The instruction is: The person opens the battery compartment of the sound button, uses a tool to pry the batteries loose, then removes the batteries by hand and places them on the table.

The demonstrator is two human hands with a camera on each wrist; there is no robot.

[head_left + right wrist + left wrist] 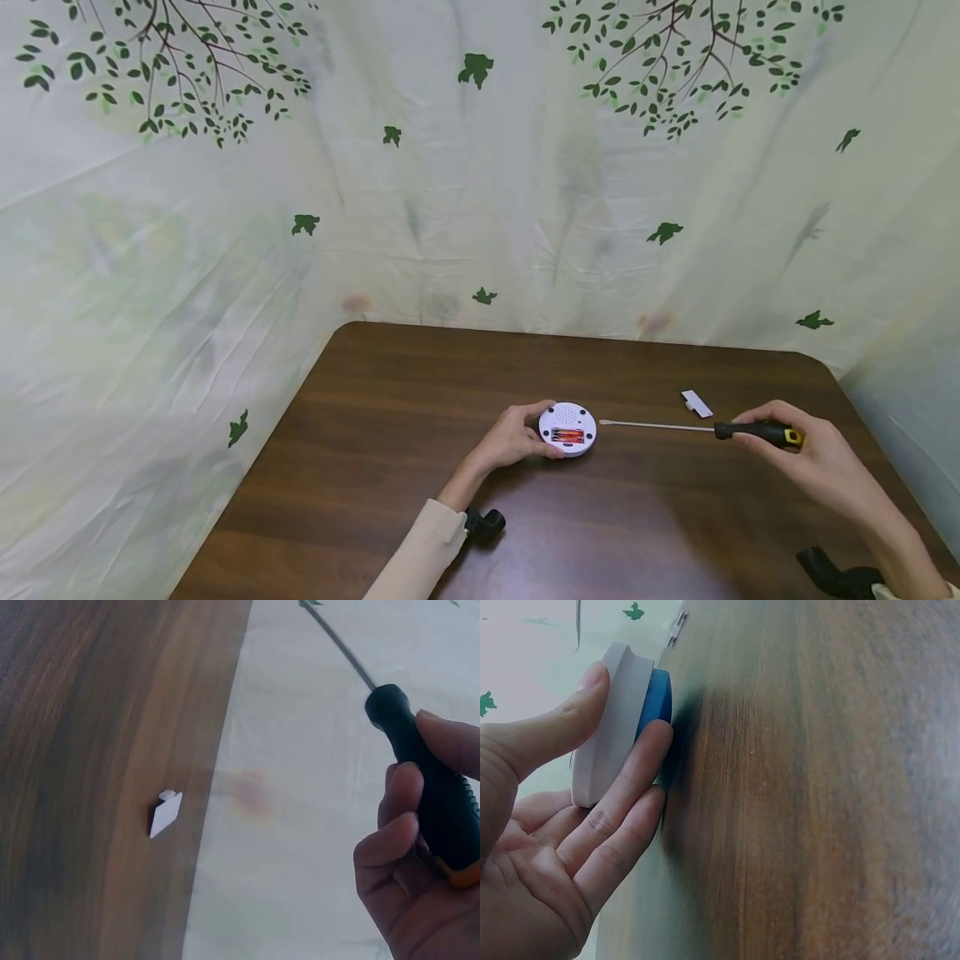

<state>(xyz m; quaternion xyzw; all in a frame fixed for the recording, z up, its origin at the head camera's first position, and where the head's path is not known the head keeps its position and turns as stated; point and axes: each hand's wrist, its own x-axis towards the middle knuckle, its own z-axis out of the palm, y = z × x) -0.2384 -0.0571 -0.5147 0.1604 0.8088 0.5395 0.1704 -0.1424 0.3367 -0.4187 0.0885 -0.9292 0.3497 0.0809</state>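
Left hand (513,435): fingers and thumb grip the rim of the round white device (567,417), low over the counter (600,525), its open bay with red batteries (567,436) facing up. Contact between device and counter: cannot tell. Right hand (817,450): fingers close round the handle of the screwdriver (723,430), its tip (606,422) near the device's right edge. White cover (697,404) lies on the counter, beyond the handle.

Step in hand, as judged: bringing the tip to the batteries. Advisable: settle the device firmly on the counter, left fingers kept on the rim and out of the tip's path. Enter at one battery's end, shallow angle, and lever gently; jabbing mid-battery could tear the wrapping or bend a contact.
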